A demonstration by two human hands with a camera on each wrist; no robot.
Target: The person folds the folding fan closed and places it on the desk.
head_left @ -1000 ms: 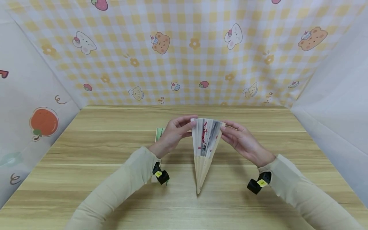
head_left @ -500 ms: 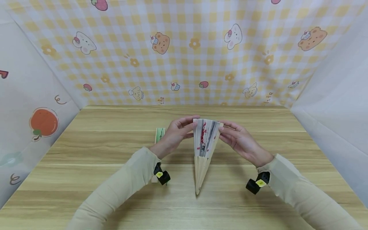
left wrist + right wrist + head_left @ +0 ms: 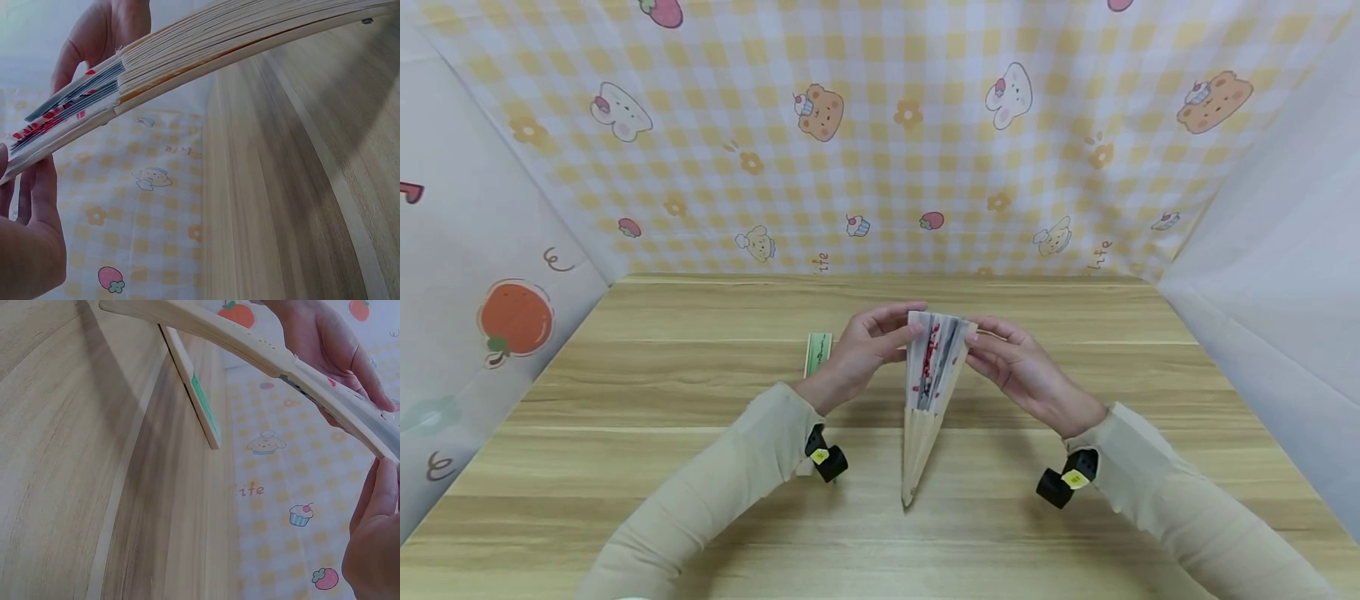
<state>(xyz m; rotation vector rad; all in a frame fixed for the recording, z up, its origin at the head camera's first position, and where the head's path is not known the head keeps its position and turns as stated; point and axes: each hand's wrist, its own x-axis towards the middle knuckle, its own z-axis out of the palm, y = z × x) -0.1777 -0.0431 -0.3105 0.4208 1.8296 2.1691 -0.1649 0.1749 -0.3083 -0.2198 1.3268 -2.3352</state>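
Observation:
A folding fan point(image 3: 931, 367) with pale wooden ribs and a white leaf painted in red and grey is partly spread, its pivot end pointing toward the person. My left hand point(image 3: 872, 350) pinches the left edge of the leaf near its top, thumb in front and fingers behind. On the opposite edge my right hand point(image 3: 1018, 367) pinches the outer guard the same way. In the left wrist view the ribs point(image 3: 206, 47) of the fan lie close together in a narrow stack. A slim box with a green label point(image 3: 817, 352) lies on the table, partly hidden behind the left forearm.
The wood-grain table point(image 3: 700, 375) ends at a yellow checked cloth point(image 3: 880, 150) hanging behind it. White cloth walls point(image 3: 1285, 208) stand at both sides. Each wrist carries a small black camera point(image 3: 829, 461).
Both hands have drawn slightly closer together, and the fan's leaf has become narrower. The pivot end has swung a little to the left. More of the green-labelled box shows.

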